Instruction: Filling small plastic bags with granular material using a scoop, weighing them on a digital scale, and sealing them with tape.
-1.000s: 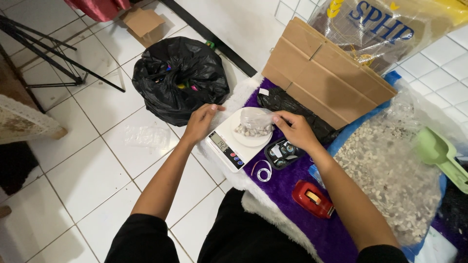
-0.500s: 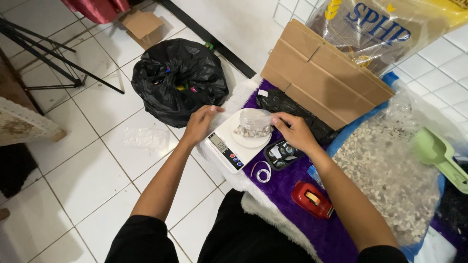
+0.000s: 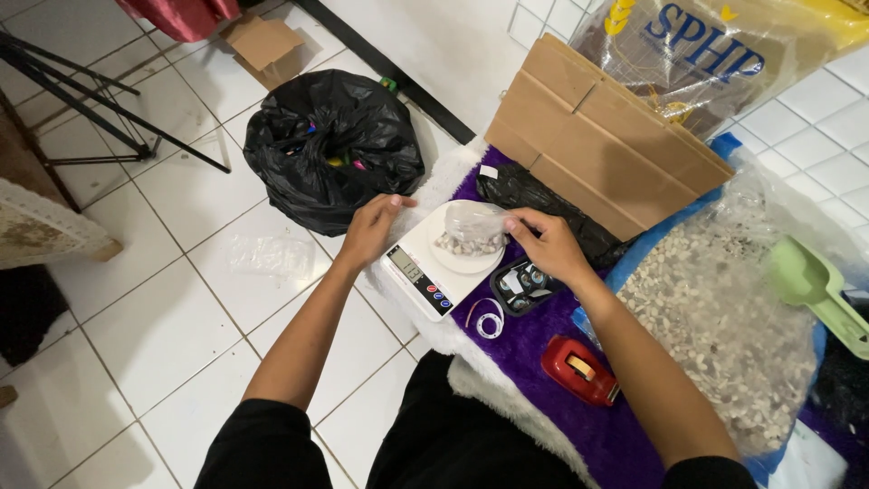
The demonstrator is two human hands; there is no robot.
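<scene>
Small clear bag of seeds [image 3: 469,229] sits on the white scale [image 3: 441,263], between my hands. My right hand [image 3: 546,246] pinches its right edge; my left hand [image 3: 369,231] rests open on the scale's left edge, off the bag.

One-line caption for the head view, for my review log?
Both hands, left hand and right hand, steady a small clear bag of seeds on a white digital scale beside a red tape dispenser.

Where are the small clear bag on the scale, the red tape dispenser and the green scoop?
small clear bag [image 3: 471,228], head view, its filled lower part.
red tape dispenser [image 3: 579,369], head view, body centre.
green scoop [image 3: 797,274], head view, its bowl.
</scene>
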